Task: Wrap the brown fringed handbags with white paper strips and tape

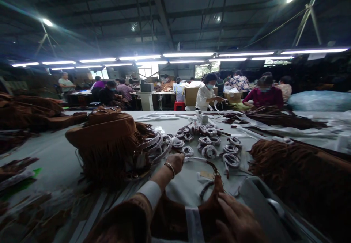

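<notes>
Reaching forward, my left hand is closed on the end of a strap wrapped in white. The strap runs right to a metal fitting at the top corner of a brown suede bag. My right hand lies on the bag's right side with its fingers stretched out, slightly blurred. A white strip crosses the middle of the bag, and a tan tag rests by the strap. Beyond my left hand are several coiled straps in white wrapping.
A stack of brown fringed bags stands on the table at left. More brown fringed pieces lie at right, beside a grey bin. Loose dark straps lie along the far edge. Several people work at tables behind.
</notes>
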Demonstrator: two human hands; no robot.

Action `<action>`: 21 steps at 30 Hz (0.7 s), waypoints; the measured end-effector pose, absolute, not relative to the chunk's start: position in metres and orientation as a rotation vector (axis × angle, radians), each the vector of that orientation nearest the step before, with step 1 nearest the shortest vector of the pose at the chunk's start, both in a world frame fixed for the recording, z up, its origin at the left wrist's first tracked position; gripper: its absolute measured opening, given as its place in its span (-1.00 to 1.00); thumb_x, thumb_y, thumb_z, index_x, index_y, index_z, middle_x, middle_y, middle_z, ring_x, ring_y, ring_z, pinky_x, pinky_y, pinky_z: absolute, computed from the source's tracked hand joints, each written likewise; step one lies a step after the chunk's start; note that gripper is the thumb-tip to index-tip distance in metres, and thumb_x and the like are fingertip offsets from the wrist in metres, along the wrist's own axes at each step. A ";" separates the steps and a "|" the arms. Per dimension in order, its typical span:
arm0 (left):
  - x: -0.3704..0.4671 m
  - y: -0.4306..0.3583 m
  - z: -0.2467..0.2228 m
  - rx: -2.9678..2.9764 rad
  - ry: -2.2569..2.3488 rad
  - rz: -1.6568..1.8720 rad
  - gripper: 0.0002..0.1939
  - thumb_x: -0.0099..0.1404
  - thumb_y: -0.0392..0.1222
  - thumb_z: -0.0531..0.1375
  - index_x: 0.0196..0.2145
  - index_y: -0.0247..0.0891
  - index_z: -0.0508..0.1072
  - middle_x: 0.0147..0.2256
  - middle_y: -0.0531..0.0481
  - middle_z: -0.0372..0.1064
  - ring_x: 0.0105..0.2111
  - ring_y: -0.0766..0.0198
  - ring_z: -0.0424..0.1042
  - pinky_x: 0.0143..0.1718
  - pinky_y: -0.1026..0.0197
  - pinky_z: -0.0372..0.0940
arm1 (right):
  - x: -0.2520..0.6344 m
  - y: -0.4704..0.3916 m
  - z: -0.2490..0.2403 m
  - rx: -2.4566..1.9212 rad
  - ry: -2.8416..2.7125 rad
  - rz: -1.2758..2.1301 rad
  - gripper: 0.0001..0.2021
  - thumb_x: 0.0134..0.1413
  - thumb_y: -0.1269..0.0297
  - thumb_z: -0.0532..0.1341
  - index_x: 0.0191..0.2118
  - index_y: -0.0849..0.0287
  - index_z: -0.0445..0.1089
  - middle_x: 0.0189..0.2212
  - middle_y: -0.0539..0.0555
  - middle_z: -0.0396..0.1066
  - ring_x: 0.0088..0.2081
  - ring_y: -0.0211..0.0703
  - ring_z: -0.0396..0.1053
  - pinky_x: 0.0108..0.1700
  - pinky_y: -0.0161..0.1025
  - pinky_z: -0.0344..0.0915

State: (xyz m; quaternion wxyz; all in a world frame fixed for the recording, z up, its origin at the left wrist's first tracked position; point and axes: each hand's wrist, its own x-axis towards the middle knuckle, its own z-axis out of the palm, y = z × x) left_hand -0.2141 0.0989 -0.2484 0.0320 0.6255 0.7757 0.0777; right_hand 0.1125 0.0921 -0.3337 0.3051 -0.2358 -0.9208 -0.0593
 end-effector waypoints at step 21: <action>-0.252 0.069 -0.279 1.609 2.402 0.459 -0.82 0.19 -0.26 0.23 -0.23 -0.27 0.57 -0.34 -0.08 0.53 -0.31 0.17 0.51 -0.30 0.25 0.35 | -0.020 0.194 -0.244 -1.015 -2.898 -0.143 -0.70 0.15 0.59 0.06 -0.22 0.26 0.54 -0.23 0.32 0.60 -0.17 0.05 0.56 -0.10 -0.14 0.29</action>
